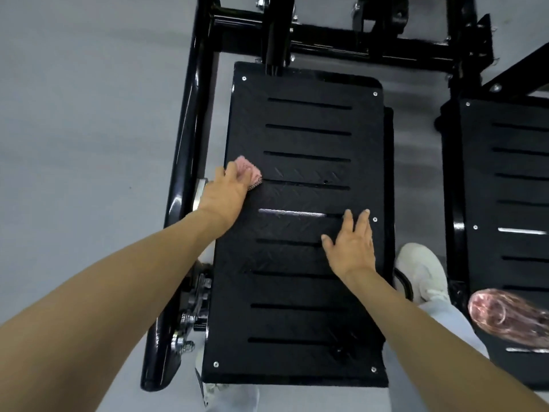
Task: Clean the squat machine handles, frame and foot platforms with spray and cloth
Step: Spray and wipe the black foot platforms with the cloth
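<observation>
Bare forearms (118,278), grey trousers (445,319) (pale), white shoe (421,272)

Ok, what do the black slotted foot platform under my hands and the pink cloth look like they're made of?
The black slotted foot platform looks like matt-painted metal tread plate: raised chevron pattern, silver screws at the corners. The pink cloth gripped by the left hand looks like soft textured fabric, perhaps microfibre; too bunched to tell.

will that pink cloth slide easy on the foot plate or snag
Probably soft and floppy: the cloth is bunched up in the left hand. It may drag or catch rather than glide, since the foot platform has raised tread and slots.
</observation>
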The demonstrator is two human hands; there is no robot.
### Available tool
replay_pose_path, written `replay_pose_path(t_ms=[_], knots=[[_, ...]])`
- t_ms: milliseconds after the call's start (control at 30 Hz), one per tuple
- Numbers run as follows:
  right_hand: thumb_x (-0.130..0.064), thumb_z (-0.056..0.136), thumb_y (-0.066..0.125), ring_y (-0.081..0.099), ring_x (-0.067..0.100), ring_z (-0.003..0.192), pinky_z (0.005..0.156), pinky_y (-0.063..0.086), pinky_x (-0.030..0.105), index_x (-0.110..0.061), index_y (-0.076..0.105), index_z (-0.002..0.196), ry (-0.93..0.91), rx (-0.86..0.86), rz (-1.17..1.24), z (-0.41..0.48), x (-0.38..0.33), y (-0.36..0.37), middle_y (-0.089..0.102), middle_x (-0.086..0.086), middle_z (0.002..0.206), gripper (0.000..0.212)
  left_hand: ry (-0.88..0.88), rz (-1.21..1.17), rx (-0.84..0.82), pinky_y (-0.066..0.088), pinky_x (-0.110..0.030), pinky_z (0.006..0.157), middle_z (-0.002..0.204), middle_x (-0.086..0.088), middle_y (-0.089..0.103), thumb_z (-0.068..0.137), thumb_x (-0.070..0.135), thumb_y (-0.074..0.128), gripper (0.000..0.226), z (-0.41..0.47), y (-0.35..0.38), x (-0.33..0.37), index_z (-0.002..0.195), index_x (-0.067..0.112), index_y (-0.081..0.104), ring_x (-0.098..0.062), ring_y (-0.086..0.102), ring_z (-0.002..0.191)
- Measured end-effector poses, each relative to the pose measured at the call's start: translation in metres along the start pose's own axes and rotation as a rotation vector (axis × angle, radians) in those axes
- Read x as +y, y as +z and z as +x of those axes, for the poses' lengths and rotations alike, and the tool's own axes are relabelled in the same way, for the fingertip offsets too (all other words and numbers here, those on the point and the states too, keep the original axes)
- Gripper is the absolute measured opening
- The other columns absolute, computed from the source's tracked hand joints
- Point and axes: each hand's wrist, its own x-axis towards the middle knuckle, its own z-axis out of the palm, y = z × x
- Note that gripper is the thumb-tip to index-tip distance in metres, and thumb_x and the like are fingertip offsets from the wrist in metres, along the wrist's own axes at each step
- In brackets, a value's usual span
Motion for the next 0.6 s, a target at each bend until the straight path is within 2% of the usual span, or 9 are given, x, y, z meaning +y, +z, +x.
replay_pose_path(t_ms=[67, 133, 200, 267, 367, 433, 500, 567, 600], knots=[[-0.038, 0.099, 0.043, -0.005, 0.03, 0.147, 0.12, 0.012, 0.042, -0.01, 0.0, 0.152, -0.02, 0.017, -0.005, 0.002, -0.003, 0.002, -0.017, 0.018, 0.157, 0.074, 0.021, -0.028, -0.038, 0.05, -0.038, 0.082, 0.143, -0.017, 0.021, 0.083, -0.003, 0.053, 0.071, -0.002, 0.0, 0.015, 0.144, 0.011, 0.02, -0.032, 0.033, 0.119], [-0.037, 0.1, 0.041, -0.005, 0.03, 0.147, 0.12, 0.011, 0.042, -0.011, -0.001, 0.153, -0.032, 0.044, -0.006, 0.003, -0.003, 0.006, -0.018, 0.018, 0.157, 0.072, 0.179, 0.012, -0.037, 0.048, -0.033, 0.077, 0.147, -0.016, 0.012, 0.083, -0.003, 0.054, 0.079, -0.006, 0.0, 0.02, 0.148, 0.012, 0.013, -0.031, 0.032, 0.12], [-0.037, 0.1, 0.04, -0.007, 0.03, 0.147, 0.12, 0.01, 0.043, -0.012, -0.001, 0.153, -0.038, 0.059, -0.001, 0.003, 0.001, 0.012, -0.019, 0.018, 0.157, 0.071, 0.291, 0.114, -0.055, 0.048, -0.034, 0.082, 0.144, -0.013, 0.013, 0.083, -0.003, 0.055, 0.087, -0.003, -0.003, 0.008, 0.151, 0.017, 0.005, -0.029, 0.031, 0.121], [-0.039, 0.101, 0.037, -0.009, 0.031, 0.147, 0.12, 0.008, 0.045, -0.012, -0.003, 0.153, -0.054, 0.07, -0.051, 0.005, 0.009, 0.018, -0.021, 0.019, 0.156, 0.071, 0.14, 0.064, -0.045, 0.047, -0.039, 0.084, 0.139, -0.013, 0.022, 0.083, -0.002, 0.054, 0.083, 0.003, -0.008, 0.003, 0.15, 0.02, 0.011, -0.03, 0.032, 0.121], [-0.039, 0.101, 0.034, -0.01, 0.031, 0.147, 0.12, 0.006, 0.045, -0.012, -0.004, 0.152, -0.041, 0.114, -0.055, 0.007, 0.023, 0.022, -0.021, 0.019, 0.156, 0.069, -0.207, -0.152, 0.028, 0.048, -0.039, 0.078, 0.136, -0.019, 0.028, 0.085, -0.004, 0.052, 0.066, 0.012, -0.01, 0.033, 0.144, 0.01, 0.024, -0.034, 0.035, 0.118], [-0.037, 0.102, 0.032, -0.01, 0.03, 0.147, 0.121, 0.006, 0.044, -0.011, -0.003, 0.153, -0.025, 0.151, -0.018, 0.009, 0.029, 0.02, -0.018, 0.019, 0.157, 0.067, -0.232, -0.174, 0.037, 0.049, -0.037, 0.075, 0.138, -0.02, 0.026, 0.085, -0.004, 0.051, 0.061, 0.013, -0.007, 0.063, 0.14, 0.006, 0.027, -0.034, 0.036, 0.117], [-0.036, 0.102, 0.032, -0.009, 0.029, 0.147, 0.121, 0.006, 0.044, -0.01, -0.001, 0.153, -0.019, 0.174, 0.005, 0.01, 0.032, 0.018, -0.016, 0.019, 0.157, 0.066, -0.047, -0.12, 0.066, 0.048, -0.036, 0.075, 0.138, -0.018, 0.024, 0.085, 0.0, 0.051, 0.063, 0.013, -0.003, 0.085, 0.142, 0.008, 0.023, -0.033, 0.035, 0.117], [-0.035, 0.102, 0.033, -0.008, 0.03, 0.147, 0.121, 0.006, 0.044, -0.01, 0.001, 0.153, -0.011, 0.178, 0.034, 0.011, 0.036, 0.017, -0.013, 0.019, 0.158, 0.065, 0.197, 0.052, 0.073, 0.048, -0.038, 0.082, 0.142, -0.015, 0.02, 0.088, 0.005, 0.05, 0.071, 0.015, -0.004, 0.088, 0.148, 0.011, 0.012, -0.032, 0.033, 0.121], [-0.035, 0.102, 0.034, -0.008, 0.03, 0.147, 0.121, 0.006, 0.044, -0.01, 0.001, 0.153, -0.01, 0.165, 0.036, 0.011, 0.038, 0.018, -0.013, 0.02, 0.158, 0.065, 0.235, 0.135, 0.072, 0.047, -0.04, 0.086, 0.142, -0.014, 0.019, 0.09, 0.006, 0.049, 0.074, 0.018, -0.004, 0.081, 0.15, 0.013, 0.008, -0.032, 0.032, 0.122]])
